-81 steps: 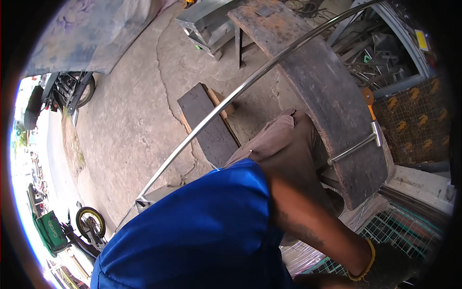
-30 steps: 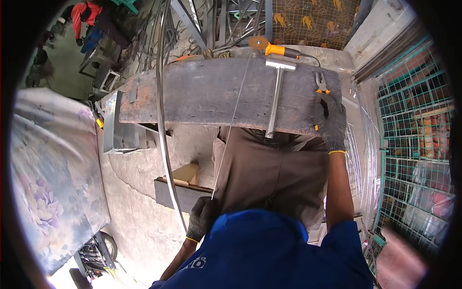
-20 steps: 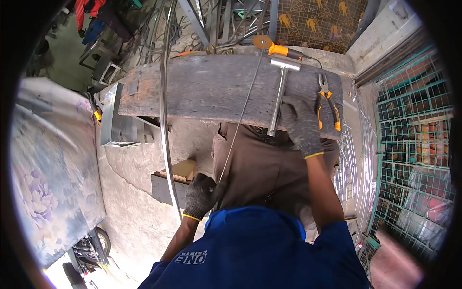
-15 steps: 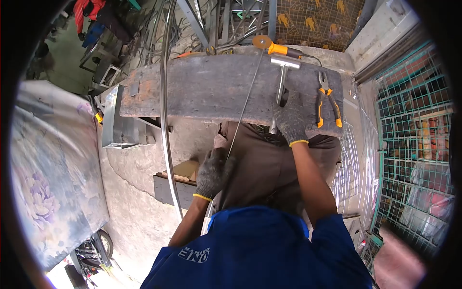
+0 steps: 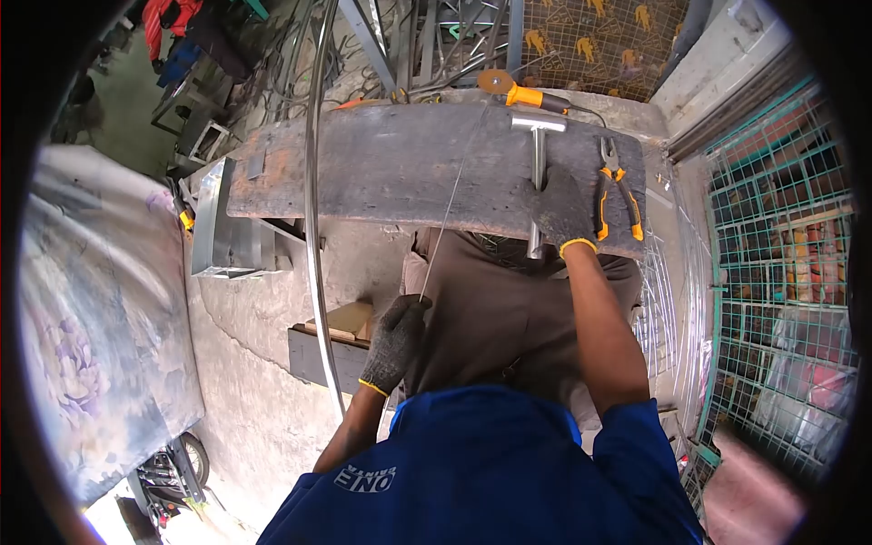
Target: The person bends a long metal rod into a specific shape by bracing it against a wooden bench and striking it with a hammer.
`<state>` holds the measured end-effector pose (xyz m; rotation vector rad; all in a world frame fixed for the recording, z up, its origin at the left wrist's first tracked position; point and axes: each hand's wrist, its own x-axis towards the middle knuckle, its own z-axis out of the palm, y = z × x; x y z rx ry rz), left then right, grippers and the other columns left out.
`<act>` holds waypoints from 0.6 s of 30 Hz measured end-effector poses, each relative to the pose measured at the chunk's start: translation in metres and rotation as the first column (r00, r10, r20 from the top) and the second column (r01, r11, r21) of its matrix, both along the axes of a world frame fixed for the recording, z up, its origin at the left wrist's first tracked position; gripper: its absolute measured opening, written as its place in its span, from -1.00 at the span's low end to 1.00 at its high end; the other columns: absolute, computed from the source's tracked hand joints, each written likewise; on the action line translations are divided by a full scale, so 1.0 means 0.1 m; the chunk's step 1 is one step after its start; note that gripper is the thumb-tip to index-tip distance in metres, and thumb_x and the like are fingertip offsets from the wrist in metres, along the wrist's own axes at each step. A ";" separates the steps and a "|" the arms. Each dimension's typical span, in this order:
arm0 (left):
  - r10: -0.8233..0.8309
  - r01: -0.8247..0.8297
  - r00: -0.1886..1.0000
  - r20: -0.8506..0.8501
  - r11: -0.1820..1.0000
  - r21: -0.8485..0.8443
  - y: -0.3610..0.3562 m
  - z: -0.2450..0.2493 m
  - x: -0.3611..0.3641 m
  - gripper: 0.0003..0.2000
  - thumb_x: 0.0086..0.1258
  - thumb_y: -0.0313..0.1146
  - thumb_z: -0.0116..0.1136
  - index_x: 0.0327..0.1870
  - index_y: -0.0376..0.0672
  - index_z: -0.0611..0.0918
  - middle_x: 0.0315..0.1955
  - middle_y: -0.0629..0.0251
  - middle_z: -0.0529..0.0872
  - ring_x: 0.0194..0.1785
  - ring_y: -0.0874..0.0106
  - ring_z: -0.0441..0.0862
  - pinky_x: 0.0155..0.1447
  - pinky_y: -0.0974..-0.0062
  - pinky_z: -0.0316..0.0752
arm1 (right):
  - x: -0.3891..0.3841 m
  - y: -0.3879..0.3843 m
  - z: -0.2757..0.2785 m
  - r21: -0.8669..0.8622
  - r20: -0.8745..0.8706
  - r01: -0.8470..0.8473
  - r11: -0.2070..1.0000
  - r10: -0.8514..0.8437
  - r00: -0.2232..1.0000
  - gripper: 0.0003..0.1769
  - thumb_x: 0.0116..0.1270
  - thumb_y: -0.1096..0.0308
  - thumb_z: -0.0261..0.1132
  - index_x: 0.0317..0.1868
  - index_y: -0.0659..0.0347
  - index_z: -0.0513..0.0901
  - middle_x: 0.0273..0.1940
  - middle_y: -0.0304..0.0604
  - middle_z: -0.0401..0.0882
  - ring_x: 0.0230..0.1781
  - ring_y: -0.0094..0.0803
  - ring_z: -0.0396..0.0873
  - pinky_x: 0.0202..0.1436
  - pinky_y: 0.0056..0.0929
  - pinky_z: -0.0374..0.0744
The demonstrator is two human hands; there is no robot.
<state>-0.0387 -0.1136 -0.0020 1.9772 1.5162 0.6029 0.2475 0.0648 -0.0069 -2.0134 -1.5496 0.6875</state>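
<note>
My left hand [image 5: 397, 341], in a dark grey glove with a yellow cuff, is closed on the lower end of a thin metal rod [image 5: 447, 213]. The rod slants up across a worn wooden board [image 5: 381, 163]. On the board's right part, my right hand [image 5: 561, 209], gloved alike, lies against a shiny metal hammer [image 5: 538, 150] with a T-shaped head; its fingers are partly hidden, and the grip seems closed around the handle. Pliers [image 5: 618, 189] with orange and black handles lie just right of that hand.
An orange angle grinder [image 5: 536, 97] sits beyond the board's far edge. A long shiny tube [image 5: 312, 209] crosses the board's left part. Metal channel pieces [image 5: 218, 232] stand at left, green wire mesh [image 5: 781, 236] at right. A person in red [image 5: 168, 23] is at the far upper left.
My left hand has closed around the rod, and the rod's upper part has shifted left. The hammer now stands straighter, its lower end moved right, and my right hand has moved slightly right.
</note>
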 end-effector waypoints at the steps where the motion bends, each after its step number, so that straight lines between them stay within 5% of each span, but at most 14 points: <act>1: -0.001 0.001 1.000 -0.001 1.000 -0.001 -0.02 0.00 -0.02 -0.72 0.26 -0.62 0.05 -0.01 -0.26 0.61 -0.08 0.08 0.64 -0.09 0.20 0.65 -0.02 0.36 0.55 | -0.02 0.00 0.01 0.020 0.082 0.031 0.999 -0.033 0.996 -0.53 0.20 0.14 0.35 -0.08 0.40 0.55 -0.04 0.33 0.57 -0.02 0.25 0.57 0.08 0.06 0.51; 5: -0.027 0.029 0.999 -0.029 0.995 0.093 -0.09 -0.12 -0.15 -0.73 0.26 -0.64 0.05 -0.03 -0.26 0.63 -0.08 0.09 0.64 -0.11 0.23 0.65 -0.03 0.38 0.55 | 0.01 0.07 -0.07 0.035 0.219 0.047 0.998 -0.054 0.974 -0.56 0.25 0.13 0.33 -0.08 0.37 0.56 -0.17 0.19 0.63 -0.22 0.07 0.65 -0.09 -0.07 0.60; 6: -0.045 0.052 0.997 -0.058 0.991 0.121 -0.10 -0.17 -0.16 -0.73 0.28 -0.63 0.04 -0.03 -0.25 0.64 -0.08 0.09 0.64 -0.12 0.24 0.65 -0.04 0.38 0.55 | 0.14 0.05 -0.04 -0.036 -0.226 0.014 0.999 -0.022 0.974 -0.60 0.27 0.15 0.32 -0.08 0.33 0.58 -0.26 0.05 0.63 -0.33 -0.10 0.63 -0.20 -0.18 0.61; 7: -0.047 0.053 0.998 -0.051 0.990 0.128 -0.12 -0.10 -0.13 -0.73 0.28 -0.63 0.04 -0.03 -0.25 0.64 -0.08 0.09 0.64 -0.12 0.24 0.65 -0.04 0.38 0.55 | 0.25 0.03 -0.01 -0.086 -0.623 -0.047 0.995 -0.017 0.782 -0.64 0.29 0.16 0.32 -0.09 0.29 0.59 -0.36 -0.09 0.63 -0.44 -0.26 0.62 -0.32 -0.30 0.62; 8: 0.098 -0.082 0.988 0.116 0.987 -0.136 -0.15 0.02 -0.08 -0.74 0.29 -0.61 0.03 -0.02 -0.25 0.64 -0.07 0.09 0.64 -0.11 0.22 0.65 -0.02 0.37 0.56 | 0.28 0.06 -0.01 -0.311 -0.786 -0.018 0.950 -0.246 0.567 -0.73 0.36 0.19 0.31 -0.10 0.21 0.61 -0.48 -0.31 0.55 -0.62 -0.53 0.48 -0.58 -0.47 0.52; 9: 0.276 -0.162 0.932 0.234 0.897 -0.411 -0.18 0.08 -0.03 -0.74 0.30 -0.58 0.02 -0.02 -0.25 0.64 -0.06 0.08 0.64 -0.10 0.20 0.65 -0.01 0.36 0.56 | 0.35 0.02 -0.02 -0.309 -0.780 -0.014 0.951 -0.245 0.576 -0.73 0.36 0.19 0.31 -0.10 0.21 0.61 -0.48 -0.31 0.55 -0.62 -0.53 0.48 -0.58 -0.47 0.52; 10: 0.040 -0.027 0.997 0.060 0.977 -0.210 -0.20 0.07 -0.08 -0.74 0.34 -0.53 0.03 0.02 -0.25 0.62 -0.05 0.10 0.63 -0.05 0.23 0.65 0.06 0.39 0.56 | 0.37 -0.10 0.01 -0.339 -0.923 -0.181 0.923 -0.289 0.253 -0.77 0.39 0.20 0.28 -0.11 0.18 0.61 -0.48 -0.31 0.55 -0.66 -0.55 0.46 -0.64 -0.47 0.49; 11: 0.047 -0.030 0.996 0.072 0.977 -0.212 -0.20 0.02 -0.09 -0.74 0.34 -0.53 0.03 0.02 -0.25 0.62 -0.05 0.10 0.63 -0.05 0.23 0.65 0.06 0.39 0.56 | 0.37 -0.21 0.03 -0.303 -0.930 -0.349 0.887 -0.355 -0.096 -0.81 0.43 0.21 0.25 -0.13 0.15 0.62 -0.48 -0.30 0.55 -0.69 -0.56 0.44 -0.70 -0.46 0.46; 12: -0.004 0.007 1.000 0.028 0.994 -0.106 -0.23 -0.04 -0.11 -0.74 0.35 -0.53 0.04 0.04 -0.26 0.61 -0.05 0.11 0.63 -0.03 0.27 0.64 0.09 0.41 0.55 | 0.28 -0.30 0.01 -0.249 -0.897 -0.355 0.901 -0.352 -0.266 -0.78 0.47 0.14 0.23 -0.15 0.10 0.62 -0.50 -0.30 0.56 -0.77 -0.61 0.38 -0.81 -0.51 0.39; 13: -0.047 0.047 0.999 -0.024 0.999 -0.007 -0.28 -0.08 -0.11 -0.74 0.36 -0.52 0.06 0.05 -0.27 0.60 -0.05 0.12 0.63 -0.01 0.31 0.64 0.13 0.44 0.54 | 0.21 -0.43 0.01 -0.261 -0.895 -0.365 0.894 -0.366 -0.255 -0.78 0.47 0.14 0.23 -0.15 0.10 0.62 -0.50 -0.30 0.56 -0.77 -0.61 0.38 -0.81 -0.51 0.39; 15: -0.073 0.074 0.995 -0.069 0.997 0.016 -0.36 -0.12 -0.08 -0.76 0.43 -0.50 0.04 0.07 -0.29 0.58 -0.06 0.17 0.63 0.01 0.39 0.62 0.17 0.47 0.52 | 0.09 -0.68 -0.01 -0.145 -0.802 -0.423 0.894 -0.356 -0.479 -0.72 0.50 0.03 0.19 -0.19 0.06 0.59 -0.60 -0.38 0.45 -0.81 -0.64 0.31 -0.85 -0.58 0.33; 16: 0.066 0.002 0.944 0.325 0.979 -0.205 -0.42 -0.30 -0.09 -0.78 0.45 -0.49 0.03 0.05 -0.30 0.59 -0.06 0.17 0.63 0.01 0.39 0.62 0.17 0.45 0.52 | 0.04 -0.82 0.02 -0.259 -0.852 -0.326 0.909 -0.374 -0.367 -0.65 0.52 -0.04 0.14 -0.19 0.06 0.57 -0.61 -0.36 0.44 -0.81 -0.62 0.32 -0.86 -0.53 0.33; 17: 0.269 0.025 0.732 0.626 0.908 -0.419 -0.43 -0.34 -0.07 -0.79 0.47 -0.47 0.01 0.03 -0.31 0.60 -0.07 0.18 0.63 0.01 0.38 0.62 0.17 0.44 0.51 | 0.01 -0.92 0.03 -0.264 -0.852 -0.334 0.905 -0.381 -0.358 -0.65 0.52 -0.04 0.14 -0.19 0.06 0.57 -0.61 -0.36 0.44 -0.81 -0.62 0.32 -0.86 -0.53 0.33; 18: 0.277 0.020 0.727 0.629 0.906 -0.422 -0.47 -0.38 -0.07 -0.79 0.47 -0.47 0.01 0.03 -0.31 0.60 -0.07 0.18 0.63 0.01 0.38 0.62 0.17 0.44 0.51 | -0.01 -1.00 0.04 -0.327 -0.910 -0.295 0.898 -0.383 -0.156 -0.67 0.51 -0.02 0.16 -0.18 0.06 0.57 -0.62 -0.36 0.43 -0.81 -0.61 0.32 -0.85 -0.52 0.33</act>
